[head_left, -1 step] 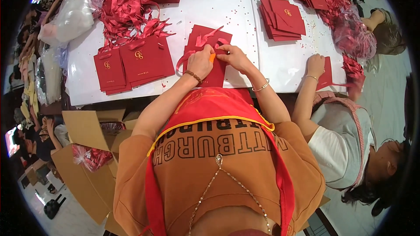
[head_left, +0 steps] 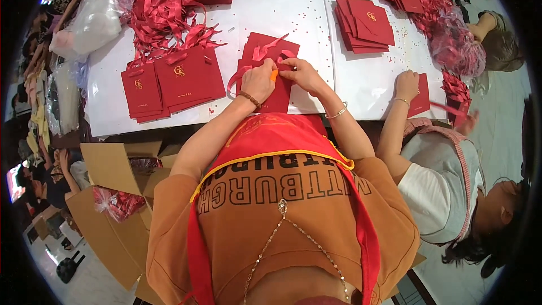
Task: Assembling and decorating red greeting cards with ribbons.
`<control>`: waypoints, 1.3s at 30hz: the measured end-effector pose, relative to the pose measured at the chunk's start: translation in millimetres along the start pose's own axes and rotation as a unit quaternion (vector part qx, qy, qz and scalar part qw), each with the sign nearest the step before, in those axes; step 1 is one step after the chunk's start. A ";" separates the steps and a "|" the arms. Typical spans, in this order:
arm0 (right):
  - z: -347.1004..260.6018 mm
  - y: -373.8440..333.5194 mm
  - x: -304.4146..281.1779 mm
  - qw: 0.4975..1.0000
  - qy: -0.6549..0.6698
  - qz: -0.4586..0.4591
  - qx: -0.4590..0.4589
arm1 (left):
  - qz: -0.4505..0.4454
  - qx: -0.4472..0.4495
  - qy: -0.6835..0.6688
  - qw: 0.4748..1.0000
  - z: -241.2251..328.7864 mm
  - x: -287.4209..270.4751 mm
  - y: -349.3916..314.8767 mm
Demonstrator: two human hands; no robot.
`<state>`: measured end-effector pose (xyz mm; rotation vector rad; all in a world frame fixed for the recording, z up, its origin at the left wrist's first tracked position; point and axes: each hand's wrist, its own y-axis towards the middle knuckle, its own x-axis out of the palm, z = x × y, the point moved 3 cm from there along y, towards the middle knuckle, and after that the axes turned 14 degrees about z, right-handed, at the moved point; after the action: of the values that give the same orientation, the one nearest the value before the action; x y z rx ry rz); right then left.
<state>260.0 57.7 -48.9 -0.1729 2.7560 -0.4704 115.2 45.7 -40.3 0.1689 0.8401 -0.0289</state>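
Observation:
A dark red paper bag [head_left: 275, 100] lies in front of me at the table's near edge, overlapping other red bags [head_left: 259, 38]. My left hand [head_left: 258, 82] is closed over its left side, with a loop of red ribbon [head_left: 232, 83] coming out beside the fingers. Something small and orange [head_left: 274, 74] shows at its thumb; its kind is unclear. My right hand [head_left: 305, 75] pinches the ribbon at the bag's upper right. The fingertips partly hide the ribbon there.
Stacked red bags [head_left: 189, 79] and a heap of red ribbons [head_left: 161, 11] lie to the left. Another bag stack [head_left: 364, 24] lies at right. A co-worker's hand [head_left: 407, 85] rests on a red bag nearby. An open cardboard box [head_left: 107, 231] stands at lower left.
The co-worker's far hand has shifted slightly to the right, drawing a red ribbon. My own hands show hardly any movement.

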 end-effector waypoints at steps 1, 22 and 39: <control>-1.3 -0.8 -1.4 1.000 -0.002 0.004 0.000 | 0.000 0.027 0.013 1.000 2.5 -0.7 -0.6; 7.0 7.4 6.1 0.995 -0.048 0.023 -0.084 | 0.079 0.236 0.081 0.965 5.5 1.3 -3.7; -6.5 -1.6 4.9 0.999 -0.008 0.022 -0.034 | 0.031 -0.043 -0.117 0.992 -26.9 9.0 0.5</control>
<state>253.3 57.3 -44.1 -0.1317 2.7560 -0.3617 101.4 51.0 -64.6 0.1081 0.5999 0.0442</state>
